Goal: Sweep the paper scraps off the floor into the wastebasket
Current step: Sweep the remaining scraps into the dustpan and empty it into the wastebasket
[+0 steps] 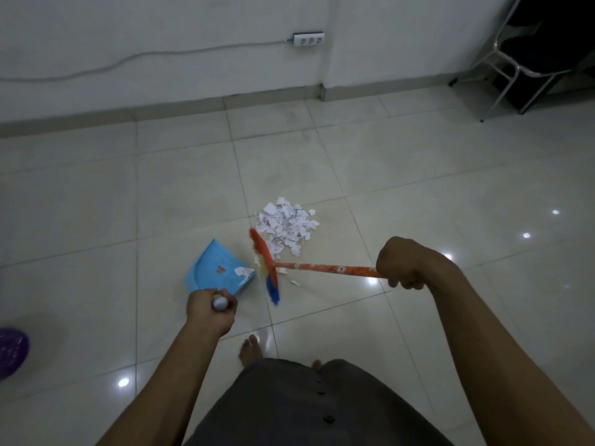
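A pile of white paper scraps (288, 225) lies on the tiled floor at mid-frame. My right hand (404, 263) grips the orange handle of a broom (322, 268), whose red, yellow and blue bristle head (265, 267) stands between the pile and a blue dustpan (219, 268). My left hand (209, 309) grips the dustpan's handle end (220, 303). The pan lies on the floor left of the bristles, with a few scraps (243, 272) inside near its lip. A couple of loose scraps (294, 282) lie under the broom handle.
A purple wastebasket (11, 352) shows at the left edge. My bare feet (249, 349) stand just behind the dustpan. A white wall with a power strip (308, 39) and cable runs along the back; a metal-framed chair (528, 59) stands at the far right.
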